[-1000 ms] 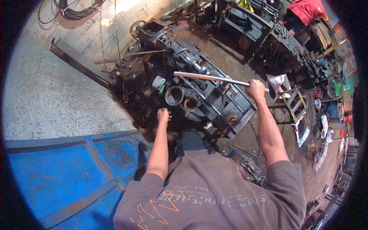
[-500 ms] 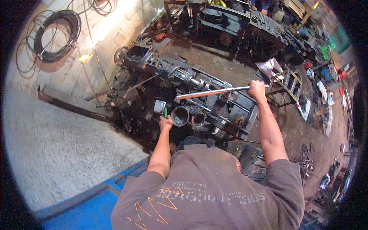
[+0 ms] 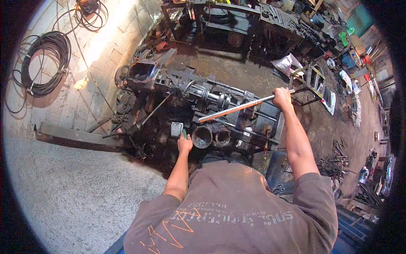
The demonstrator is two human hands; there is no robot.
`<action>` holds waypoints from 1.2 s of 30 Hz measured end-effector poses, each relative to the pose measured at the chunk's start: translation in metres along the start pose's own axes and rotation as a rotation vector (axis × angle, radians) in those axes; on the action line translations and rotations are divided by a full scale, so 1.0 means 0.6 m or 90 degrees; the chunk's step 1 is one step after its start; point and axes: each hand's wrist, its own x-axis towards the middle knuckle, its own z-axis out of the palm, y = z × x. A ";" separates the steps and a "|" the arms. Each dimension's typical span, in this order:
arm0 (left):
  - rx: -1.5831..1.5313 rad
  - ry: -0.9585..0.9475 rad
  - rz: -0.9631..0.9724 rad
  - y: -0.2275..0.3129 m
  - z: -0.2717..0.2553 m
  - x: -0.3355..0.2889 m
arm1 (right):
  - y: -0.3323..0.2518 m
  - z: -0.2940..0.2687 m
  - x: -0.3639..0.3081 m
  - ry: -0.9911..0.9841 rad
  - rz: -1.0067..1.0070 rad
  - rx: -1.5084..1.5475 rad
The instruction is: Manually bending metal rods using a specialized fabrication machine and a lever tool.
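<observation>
My left hand (image 3: 185, 144) is closed round the green handle of a small tool with a square pale head (image 3: 177, 129). I cannot make out its exact kind. Just right of that hand is a round dark metal bowl (image 3: 202, 137) with something grey inside, and a smaller round container (image 3: 222, 137) sits beside it. Out to the right, my right hand (image 3: 282, 98) grips one end of a long metal bar (image 3: 241, 109). The bar slants down leftward over a greasy machine (image 3: 215, 99) with rods and a shaft, its free end above the bowl.
A stepladder-like metal frame (image 3: 314, 80) and a white sack (image 3: 286, 63) stand to the right. Behind the machine is a cluttered workbench (image 3: 237, 26). Coiled black cable (image 3: 42, 63) hangs on the left wall. A long steel beam (image 3: 76, 137) lies along the pale slab (image 3: 93, 190).
The bar tilts more steeply, its free end lower and nearer the bowl. The view has shifted, so the surroundings sit further left. Both hands keep their holds.
</observation>
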 end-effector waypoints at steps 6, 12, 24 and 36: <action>-0.006 0.015 -0.012 0.015 0.005 0.001 | 0.011 0.013 -0.006 0.035 -0.003 0.018; -0.011 0.014 -0.041 0.023 -0.001 0.016 | 0.003 -0.003 0.000 0.019 0.004 0.018; -0.040 0.049 -0.077 0.022 0.031 0.020 | 0.005 0.001 -0.008 0.040 0.012 0.045; -0.038 0.075 -0.088 0.029 0.023 0.010 | -0.003 -0.002 -0.009 0.079 0.002 0.064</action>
